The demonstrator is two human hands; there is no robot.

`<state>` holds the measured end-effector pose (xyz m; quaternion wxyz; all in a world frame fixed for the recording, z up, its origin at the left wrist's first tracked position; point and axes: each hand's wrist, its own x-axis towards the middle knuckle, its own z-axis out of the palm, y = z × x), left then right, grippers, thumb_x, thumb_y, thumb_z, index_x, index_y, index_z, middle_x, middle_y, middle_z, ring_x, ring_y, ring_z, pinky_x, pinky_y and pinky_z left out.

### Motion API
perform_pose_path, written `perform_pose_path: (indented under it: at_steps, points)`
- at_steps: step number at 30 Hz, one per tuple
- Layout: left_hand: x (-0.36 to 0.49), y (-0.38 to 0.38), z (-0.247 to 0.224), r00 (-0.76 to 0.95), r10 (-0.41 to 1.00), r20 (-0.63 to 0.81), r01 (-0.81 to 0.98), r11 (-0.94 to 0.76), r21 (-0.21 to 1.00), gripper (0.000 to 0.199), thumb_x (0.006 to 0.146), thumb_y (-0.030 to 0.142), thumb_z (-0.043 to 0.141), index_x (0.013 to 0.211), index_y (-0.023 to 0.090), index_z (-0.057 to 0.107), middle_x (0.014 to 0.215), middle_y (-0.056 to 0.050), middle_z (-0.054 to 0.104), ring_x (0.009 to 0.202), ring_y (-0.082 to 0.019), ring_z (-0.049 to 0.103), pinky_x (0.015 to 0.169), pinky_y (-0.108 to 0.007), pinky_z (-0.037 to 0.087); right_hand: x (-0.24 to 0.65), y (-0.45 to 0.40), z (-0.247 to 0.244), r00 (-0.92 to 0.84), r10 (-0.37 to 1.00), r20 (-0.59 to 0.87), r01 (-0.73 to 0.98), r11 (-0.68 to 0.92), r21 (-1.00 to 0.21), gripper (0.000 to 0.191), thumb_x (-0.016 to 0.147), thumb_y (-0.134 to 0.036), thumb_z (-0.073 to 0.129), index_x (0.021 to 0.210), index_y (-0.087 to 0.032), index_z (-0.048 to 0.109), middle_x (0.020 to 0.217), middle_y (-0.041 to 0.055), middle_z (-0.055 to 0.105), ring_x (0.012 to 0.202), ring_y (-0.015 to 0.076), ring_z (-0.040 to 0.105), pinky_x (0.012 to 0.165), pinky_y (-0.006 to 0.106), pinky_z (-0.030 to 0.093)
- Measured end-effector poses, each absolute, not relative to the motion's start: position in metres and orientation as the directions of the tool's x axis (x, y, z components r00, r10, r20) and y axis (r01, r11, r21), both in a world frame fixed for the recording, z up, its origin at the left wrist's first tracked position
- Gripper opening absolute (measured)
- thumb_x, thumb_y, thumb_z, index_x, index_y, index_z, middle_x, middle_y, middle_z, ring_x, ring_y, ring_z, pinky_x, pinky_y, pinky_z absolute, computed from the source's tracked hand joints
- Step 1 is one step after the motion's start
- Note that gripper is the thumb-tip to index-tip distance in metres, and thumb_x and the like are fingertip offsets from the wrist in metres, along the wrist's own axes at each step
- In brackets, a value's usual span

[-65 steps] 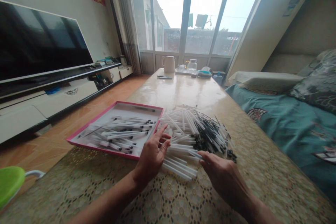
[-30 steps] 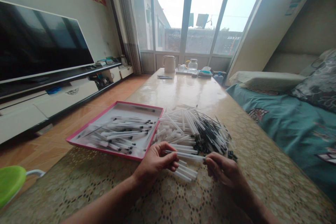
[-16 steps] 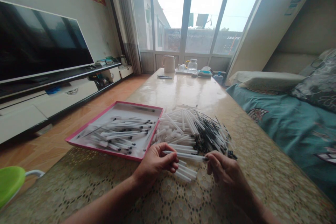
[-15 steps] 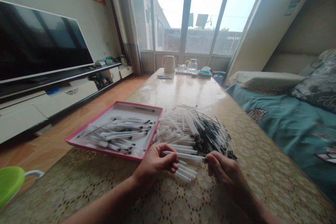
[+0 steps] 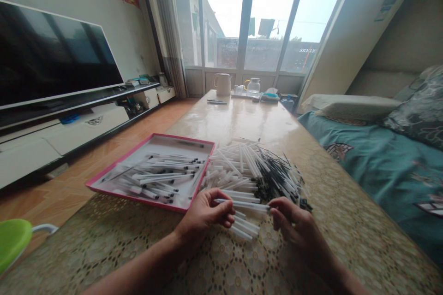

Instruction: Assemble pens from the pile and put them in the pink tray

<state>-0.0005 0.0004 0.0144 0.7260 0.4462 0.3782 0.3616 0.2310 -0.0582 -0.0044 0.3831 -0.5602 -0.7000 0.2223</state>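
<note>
A white pen [image 5: 246, 204] lies level between my two hands over the table. My left hand [image 5: 210, 209] pinches its left end between thumb and fingers. At the pen's dark right end, my right hand [image 5: 294, 219] has thumb and forefinger closed; the small part between them is mostly hidden. Just below are several loose white pen barrels [image 5: 245, 229] on the tablecloth. Behind my hands lies a heap of white barrels [image 5: 232, 159], with a bunch of black refills [image 5: 277, 168] on its right. A pink-rimmed tray [image 5: 129, 157] to the left contains many pens with black ends.
The long table [image 5: 221, 124] has a patterned cover. At its far end stand a beige jug [image 5: 222, 85], a glass pitcher [image 5: 253, 86] and a tissue pack [image 5: 270, 96]. A green stool [image 5: 14, 243] is at lower left, a sofa [image 5: 374, 161] on the right.
My right hand has shifted slightly left along the pen, its fingers closer to my left hand. My left hand and the pen stay in place.
</note>
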Motion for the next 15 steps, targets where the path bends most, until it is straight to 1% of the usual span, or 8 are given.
perform_pose_path:
  at_steps: [2, 3, 5, 7, 9, 12, 13, 15]
  points:
    - [-0.0002, 0.0006, 0.0145, 0.448, 0.865, -0.225, -0.193, 0.339, 0.921, 0.034, 0.064, 0.037, 0.079, 0.074, 0.012, 0.058, 0.061, -0.002, 0.066, 0.053, -0.011, 0.061, 0.049, -0.020, 0.049, 0.2307, -0.0585, -0.0047, -0.061, 0.959, 0.276, 0.610, 0.255, -0.751, 0.028, 0.091, -0.042, 0.044, 0.102, -0.018, 0.054, 0.058, -0.0033, 0.056, 0.050, 0.0129, 0.054, 0.050, 0.022, 0.041]
    - [-0.0001, 0.0007, 0.0145, 0.447, 0.866, -0.224, -0.194, 0.338, 0.921, 0.034, 0.064, 0.037, 0.079, 0.074, 0.012, 0.058, 0.061, -0.003, 0.066, 0.053, -0.011, 0.062, 0.049, -0.020, 0.049, 0.2305, -0.0586, -0.0047, -0.055, 0.960, 0.275, 0.610, 0.251, -0.752, 0.029, 0.091, -0.043, 0.044, 0.103, -0.018, 0.054, 0.057, -0.0035, 0.056, 0.049, 0.0130, 0.054, 0.050, 0.022, 0.041]
    - [0.0002, 0.0007, 0.0146, 0.444, 0.867, -0.227, -0.189, 0.338, 0.922, 0.034, 0.063, 0.037, 0.079, 0.074, 0.012, 0.058, 0.061, -0.003, 0.066, 0.052, -0.012, 0.062, 0.049, -0.020, 0.049, 0.2300, -0.0586, -0.0046, -0.063, 0.957, 0.284, 0.619, 0.260, -0.741, 0.031, 0.093, -0.044, 0.039, 0.092, -0.019, 0.057, 0.054, -0.0032, 0.056, 0.048, 0.0129, 0.053, 0.051, 0.023, 0.041]
    - [0.0005, 0.0007, 0.0147, 0.439, 0.869, -0.228, -0.186, 0.337, 0.923, 0.034, 0.063, 0.037, 0.079, 0.074, 0.012, 0.058, 0.061, -0.003, 0.066, 0.052, -0.012, 0.062, 0.049, -0.020, 0.049, 0.2297, -0.0584, -0.0047, -0.076, 0.953, 0.295, 0.626, 0.276, -0.730, 0.035, 0.094, -0.043, 0.034, 0.081, -0.020, 0.056, 0.052, -0.0027, 0.056, 0.048, 0.0126, 0.053, 0.052, 0.023, 0.040]
    - [0.0007, 0.0006, 0.0148, 0.439, 0.868, -0.230, -0.187, 0.339, 0.922, 0.034, 0.063, 0.036, 0.080, 0.074, 0.012, 0.058, 0.061, -0.003, 0.066, 0.052, -0.012, 0.062, 0.049, -0.020, 0.048, 0.2296, -0.0583, -0.0046, -0.073, 0.954, 0.289, 0.622, 0.270, -0.735, 0.031, 0.094, -0.043, 0.036, 0.085, -0.020, 0.055, 0.053, -0.0032, 0.055, 0.048, 0.0124, 0.053, 0.051, 0.022, 0.040]
    - [0.0008, 0.0008, 0.0147, 0.441, 0.868, -0.227, -0.195, 0.340, 0.920, 0.034, 0.063, 0.036, 0.079, 0.074, 0.012, 0.058, 0.061, -0.003, 0.066, 0.052, -0.011, 0.061, 0.049, -0.020, 0.048, 0.2293, -0.0581, -0.0044, -0.060, 0.963, 0.263, 0.605, 0.245, -0.758, 0.029, 0.091, -0.043, 0.043, 0.102, -0.018, 0.054, 0.055, -0.0045, 0.054, 0.047, 0.0126, 0.052, 0.048, 0.022, 0.040]
    - [0.0007, 0.0008, 0.0145, 0.442, 0.868, -0.225, -0.196, 0.338, 0.920, 0.034, 0.064, 0.036, 0.079, 0.074, 0.012, 0.057, 0.061, -0.003, 0.066, 0.052, -0.011, 0.061, 0.049, -0.020, 0.048, 0.2292, -0.0580, -0.0045, -0.063, 0.963, 0.262, 0.606, 0.245, -0.757, 0.030, 0.091, -0.043, 0.042, 0.101, -0.018, 0.055, 0.054, -0.0044, 0.054, 0.047, 0.0126, 0.053, 0.048, 0.022, 0.040]
    - [0.0006, 0.0008, 0.0144, 0.442, 0.870, -0.220, -0.196, 0.333, 0.922, 0.034, 0.064, 0.036, 0.079, 0.074, 0.012, 0.057, 0.060, -0.003, 0.066, 0.052, -0.011, 0.061, 0.049, -0.020, 0.048, 0.2293, -0.0576, -0.0053, -0.076, 0.959, 0.273, 0.620, 0.260, -0.741, 0.033, 0.094, -0.043, 0.036, 0.090, -0.019, 0.058, 0.052, -0.0036, 0.054, 0.047, 0.0125, 0.053, 0.050, 0.023, 0.040]
